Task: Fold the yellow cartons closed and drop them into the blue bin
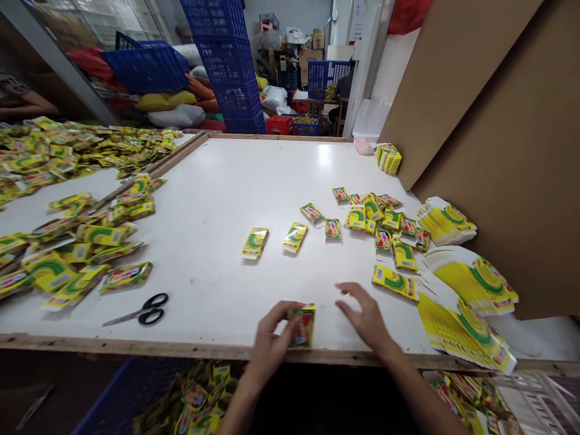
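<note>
My left hand (pixel 275 333) grips a small yellow-and-green printed carton (pixel 308 326) at the table's near edge, fingers over its left side and top. To the right, my right hand (pixel 364 314) hovers over the white table with thumb and fingers apart and nothing between them. Beyond the hands, two similar cartons (pixel 255 243) lie apart on the tabletop. A yellow carton (pixel 395 282) rests just right of my right hand, in front of a loose heap of cartons (pixel 362 216). Fanned flat carton blanks (pixel 471 329) lie farther right.
Black-handled scissors (pixel 145 311) lie at the left, near a pile of yellow packs (pixel 81 260). A wooden strip (pixel 176 158) divides off a larger heap. Tall cardboard (pixel 507 151) leans along the right side. Below the edge, a blue crate (pixel 118 393) holds more packs.
</note>
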{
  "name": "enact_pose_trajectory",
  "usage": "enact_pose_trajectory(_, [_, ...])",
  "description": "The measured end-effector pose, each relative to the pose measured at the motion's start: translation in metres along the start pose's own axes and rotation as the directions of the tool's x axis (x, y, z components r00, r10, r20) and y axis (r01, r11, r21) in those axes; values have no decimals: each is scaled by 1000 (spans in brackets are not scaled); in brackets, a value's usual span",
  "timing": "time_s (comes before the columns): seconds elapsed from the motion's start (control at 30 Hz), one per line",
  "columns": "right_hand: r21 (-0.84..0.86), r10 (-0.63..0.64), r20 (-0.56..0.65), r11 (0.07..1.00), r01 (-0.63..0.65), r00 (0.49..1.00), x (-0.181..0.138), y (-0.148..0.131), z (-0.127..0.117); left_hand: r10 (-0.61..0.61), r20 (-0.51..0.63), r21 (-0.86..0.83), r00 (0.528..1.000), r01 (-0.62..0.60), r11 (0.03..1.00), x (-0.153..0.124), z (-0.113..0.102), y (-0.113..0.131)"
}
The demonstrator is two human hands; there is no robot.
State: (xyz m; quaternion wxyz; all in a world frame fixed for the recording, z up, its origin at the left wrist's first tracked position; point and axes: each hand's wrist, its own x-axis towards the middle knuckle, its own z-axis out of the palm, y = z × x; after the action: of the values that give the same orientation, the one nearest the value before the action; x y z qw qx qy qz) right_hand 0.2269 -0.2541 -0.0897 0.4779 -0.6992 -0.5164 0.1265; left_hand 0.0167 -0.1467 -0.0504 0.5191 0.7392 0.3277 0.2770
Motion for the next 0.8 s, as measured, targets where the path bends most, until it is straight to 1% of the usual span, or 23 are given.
enact_pose_trajectory(0.03, [-124,36,-51,991,-42,998,5,13,-13,-16,-39,69,999,18,997,-3,-18,5])
enact_pose_trajectory(0.07, [-265,58,-82,961,-78,995,10,26,-28,-44,-44,145,998,50,988,-6,-39,10])
enact_pose_trajectory(0.13, [-501,174,-106,841,-204,979,18,52,-54,-124,37,304,992,107,947,-14,-83,19])
enact_pose_trajectory(0.17, [-570,238,-106,781,-255,965,20,61,-64,-137,38,385,990,112,916,-19,-102,21])
enact_pose_trajectory(0.2, [-606,284,-94,744,-281,954,21,68,-70,-131,14,456,991,110,883,-23,-117,23])
enact_pose_trajectory(0.23, [-611,315,-76,735,-294,946,21,70,-72,-105,-27,512,994,104,853,-26,-126,23])
enact_pose_trajectory(0.27, [-578,328,-46,762,-292,944,21,68,-70,-62,-75,553,995,93,828,-28,-127,23])
enact_pose_trajectory(0.3, [-503,329,-3,815,-286,944,21,61,-64,-9,-116,579,993,75,812,-29,-121,21])
enact_pose_trajectory(0.33, [-390,325,44,876,-283,945,21,52,-55,50,-136,592,989,41,805,-28,-108,20])
enact_pose_trajectory(0.37, [-242,323,100,925,-291,941,21,39,-43,112,-128,599,985,-14,801,-24,-90,18])
enact_pose_trajectory(0.4, [-73,322,176,947,-314,930,23,26,-31,182,-98,599,978,-88,796,-20,-67,16])
enact_pose_trajectory(0.43, [76,326,243,932,-353,913,24,13,-19,265,-25,598,964,-198,777,-13,-43,15])
enact_pose_trajectory(0.47, [198,316,328,898,-392,890,26,0,-8,341,78,596,937,-318,737,-6,-20,13])
enact_pose_trajectory(0.5, [295,280,412,859,-418,867,28,-10,1,404,178,592,897,-425,684,1,0,12])
enact_pose_trajectory(0.53, [359,234,487,825,-437,842,30,-18,6,438,250,573,863,-497,652,8,16,10])
enact_pose_trajectory(0.57, [399,185,548,799,-450,815,31,-23,9,459,291,549,839,-540,638,14,28,8])
enact_pose_trajectory(0.6, [421,151,586,782,-459,796,32,-25,8,462,302,524,834,-551,650,19,35,5])
enact_pose_trajectory(0.63, [435,142,602,767,-472,785,31,-25,5,448,282,497,849,-528,688,22,39,2])
enact_pose_trajectory(0.67, [451,160,598,743,-494,785,29,-22,0,414,232,465,880,-474,748,23,39,-1])
enact_pose_trajectory(0.73, [523,238,535,661,-539,811,21,-14,-10,277,90,356,957,-291,888,21,37,-10])
enact_pose_trajectory(0.77, [572,278,484,617,-540,830,16,-9,-14,186,22,269,982,-185,945,18,37,-15])
enact_pose_trajectory(0.8, [614,313,427,589,-526,849,11,-5,-15,92,-23,170,995,-87,982,15,37,-19])
